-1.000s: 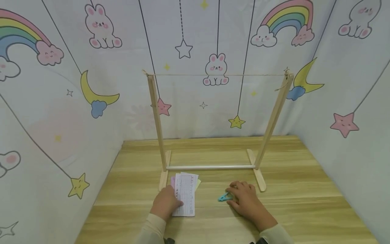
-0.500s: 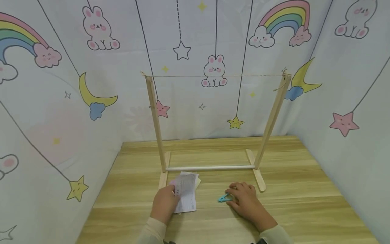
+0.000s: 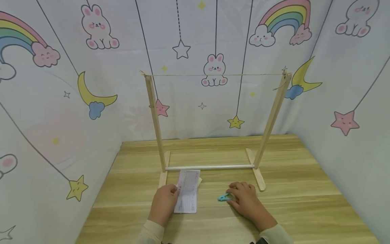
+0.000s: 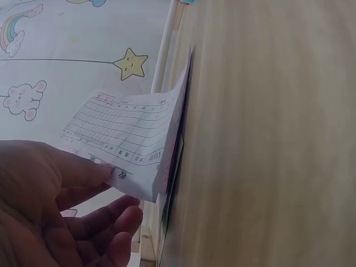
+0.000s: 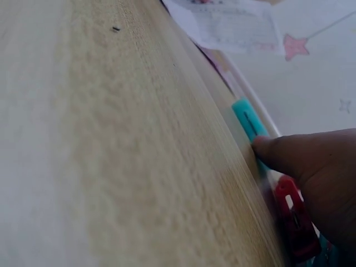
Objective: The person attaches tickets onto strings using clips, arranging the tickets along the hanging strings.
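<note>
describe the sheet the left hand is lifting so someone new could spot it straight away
Start at the wooden rack standing on the table, then drop to its left foot. Just in front lies a small stack of papers, and the left hand pinches the top sheet by its left edge. That sheet is white with a printed ruled form, while the papers peeking from under it are coloured.
</note>
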### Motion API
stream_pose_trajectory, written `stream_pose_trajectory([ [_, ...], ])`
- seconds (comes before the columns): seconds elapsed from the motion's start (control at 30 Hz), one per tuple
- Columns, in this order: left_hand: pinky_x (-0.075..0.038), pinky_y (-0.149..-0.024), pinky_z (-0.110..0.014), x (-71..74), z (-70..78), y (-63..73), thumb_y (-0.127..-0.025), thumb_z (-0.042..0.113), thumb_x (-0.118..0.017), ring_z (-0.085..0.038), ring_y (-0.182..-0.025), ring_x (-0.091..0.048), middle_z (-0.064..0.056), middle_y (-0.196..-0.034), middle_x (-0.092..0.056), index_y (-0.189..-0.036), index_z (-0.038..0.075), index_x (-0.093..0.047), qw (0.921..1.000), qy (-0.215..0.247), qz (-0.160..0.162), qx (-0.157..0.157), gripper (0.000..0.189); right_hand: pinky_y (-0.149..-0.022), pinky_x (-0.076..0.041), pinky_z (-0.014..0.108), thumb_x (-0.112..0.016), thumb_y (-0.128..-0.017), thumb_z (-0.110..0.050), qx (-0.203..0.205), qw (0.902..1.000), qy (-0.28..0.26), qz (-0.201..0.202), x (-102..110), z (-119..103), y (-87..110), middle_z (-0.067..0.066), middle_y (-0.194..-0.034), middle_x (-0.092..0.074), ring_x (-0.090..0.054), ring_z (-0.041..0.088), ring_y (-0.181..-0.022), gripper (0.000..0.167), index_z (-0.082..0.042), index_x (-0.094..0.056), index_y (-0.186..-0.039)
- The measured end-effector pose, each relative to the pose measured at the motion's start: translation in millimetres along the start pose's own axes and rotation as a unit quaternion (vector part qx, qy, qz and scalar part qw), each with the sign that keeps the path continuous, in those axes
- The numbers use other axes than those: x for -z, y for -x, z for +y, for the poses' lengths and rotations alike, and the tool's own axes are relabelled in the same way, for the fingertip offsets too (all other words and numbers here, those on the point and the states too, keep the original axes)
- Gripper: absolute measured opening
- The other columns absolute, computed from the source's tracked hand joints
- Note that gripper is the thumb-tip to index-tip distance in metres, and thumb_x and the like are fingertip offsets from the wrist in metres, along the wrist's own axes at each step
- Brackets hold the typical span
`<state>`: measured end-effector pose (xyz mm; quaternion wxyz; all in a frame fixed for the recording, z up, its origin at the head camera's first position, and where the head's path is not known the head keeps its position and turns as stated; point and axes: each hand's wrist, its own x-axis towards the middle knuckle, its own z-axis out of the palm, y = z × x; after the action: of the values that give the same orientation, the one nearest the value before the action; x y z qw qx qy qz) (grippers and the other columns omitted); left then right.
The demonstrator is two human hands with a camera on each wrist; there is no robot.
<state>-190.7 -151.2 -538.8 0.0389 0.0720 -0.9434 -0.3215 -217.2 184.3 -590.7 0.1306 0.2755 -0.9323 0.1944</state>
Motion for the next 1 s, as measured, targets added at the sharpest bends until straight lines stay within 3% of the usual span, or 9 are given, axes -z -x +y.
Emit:
stream_pose_trajectory([
  [0.2, -0.059, -0.074, -0.041, 3.6, -4.1, 0.4, -0.096, 0.016, -0.071, -0.018, -0.081, -0.069, -0.005, -0.091, -0.076, -0.097, 0.008, -0.075, 0.9962, 0.071, 0.043, -0.029, 0.008, -0.094, -0.042, 0.058, -0.088, -0.082, -0.032, 0.008, 0.9997, -0.009, 0.022, 0, 1, -0.8, -0.008, -0.112, -0.068, -0.062, 0.021, -0.107, 0.032, -0.022, -0.076, -0.110],
  [0.37, -0.058, -0.078, -0.041, 11.9, -1.9, -1.3, -0.098, 0.017, -0.069, -0.021, -0.088, -0.070, -0.005, -0.096, -0.077, -0.100, 0.011, -0.074, 0.9872, 0.136, 0.074, -0.038, 0.008, -0.093, -0.050, 0.047, -0.088, -0.082, -0.018, 0.031, 0.9938, -0.086, 0.063, 9, -1, -3.0, -0.007, -0.106, -0.075, -0.069, 0.016, -0.100, 0.034, -0.012, -0.076, -0.113],
  [0.47, -0.058, -0.077, -0.039, 24.5, 4.9, -3.5, -0.100, 0.019, -0.069, -0.020, -0.088, -0.069, -0.005, -0.098, -0.077, -0.104, 0.010, -0.074, 0.9803, 0.173, 0.093, -0.025, 0.011, -0.081, -0.057, 0.038, -0.085, -0.085, -0.012, 0.028, 0.9878, -0.140, 0.061, 22, -1, -8.4, -0.005, -0.107, -0.075, -0.068, 0.011, -0.091, 0.035, -0.008, -0.075, -0.118],
  [0.53, -0.058, -0.075, -0.035, 35.8, 9.9, -8.0, -0.100, 0.020, -0.069, -0.019, -0.085, -0.069, -0.006, -0.099, -0.077, -0.106, 0.008, -0.074, 0.9747, 0.188, 0.116, -0.035, 0.014, -0.073, -0.059, 0.035, -0.086, -0.084, -0.010, 0.022, 0.9841, -0.165, 0.063, 37, -2, -15.3, -0.004, -0.107, -0.075, -0.067, 0.008, -0.083, 0.037, -0.007, -0.074, -0.119],
  [0.63, -0.058, -0.069, -0.031, 56.7, 18.7, -20.0, -0.100, 0.020, -0.070, -0.020, -0.080, -0.069, -0.006, -0.098, -0.077, -0.107, 0.007, -0.074, 0.9660, 0.198, 0.150, -0.072, 0.015, -0.075, -0.059, 0.039, -0.087, -0.083, -0.012, 0.008, 0.9812, -0.174, 0.083, 68, -6, -31.1, -0.004, -0.107, -0.076, -0.068, 0.011, -0.085, 0.035, -0.011, -0.076, -0.116],
  [0.7, -0.057, -0.065, -0.029, 72.7, 26.5, -31.2, -0.099, 0.020, -0.071, -0.020, -0.077, -0.069, -0.006, -0.096, -0.077, -0.105, 0.007, -0.074, 0.9594, 0.205, 0.166, -0.099, 0.015, -0.087, -0.058, 0.049, -0.088, -0.083, -0.013, 0.006, 0.9793, -0.178, 0.096, 95, -11, -47.1, -0.003, -0.105, -0.077, -0.072, 0.018, -0.092, 0.032, -0.012, -0.077, -0.112],
  [0.73, -0.057, -0.065, -0.030, 81.5, 31.6, -36.5, -0.099, 0.021, -0.071, -0.020, -0.077, -0.068, -0.006, -0.095, -0.077, -0.105, 0.007, -0.074, 0.9576, 0.209, 0.169, -0.105, 0.015, -0.094, -0.055, 0.051, -0.088, -0.083, -0.015, 0.006, 0.9789, -0.177, 0.101, 109, -14, -55.6, -0.004, -0.106, -0.077, -0.072, 0.020, -0.101, 0.030, -0.013, -0.078, -0.111],
  [0.8, -0.056, -0.068, -0.031, 99.8, 42.7, -47.1, -0.100, 0.024, -0.070, -0.019, -0.080, -0.068, -0.006, -0.096, -0.077, -0.105, 0.008, -0.074, 0.9559, 0.217, 0.166, -0.108, 0.018, -0.095, -0.054, 0.049, -0.086, -0.087, -0.017, 0.011, 0.9778, -0.183, 0.102, 140, -20, -74.1, -0.006, -0.107, -0.077, -0.070, 0.019, -0.104, 0.025, -0.015, -0.078, -0.111],
  [1.0, -0.053, -0.069, -0.027, 152.7, 77.4, -74.3, -0.101, 0.024, -0.068, -0.021, -0.083, -0.067, -0.008, -0.095, -0.075, -0.107, 0.004, -0.074, 0.9519, 0.225, 0.153, -0.141, 0.022, -0.086, -0.050, 0.028, -0.079, -0.088, 0.001, 0.152, 0.9550, -0.223, 0.124, 234, -50, -144.4, 0.003, -0.100, -0.075, -0.063, 0.016, -0.095, 0.030, -0.007, -0.077, -0.116],
])
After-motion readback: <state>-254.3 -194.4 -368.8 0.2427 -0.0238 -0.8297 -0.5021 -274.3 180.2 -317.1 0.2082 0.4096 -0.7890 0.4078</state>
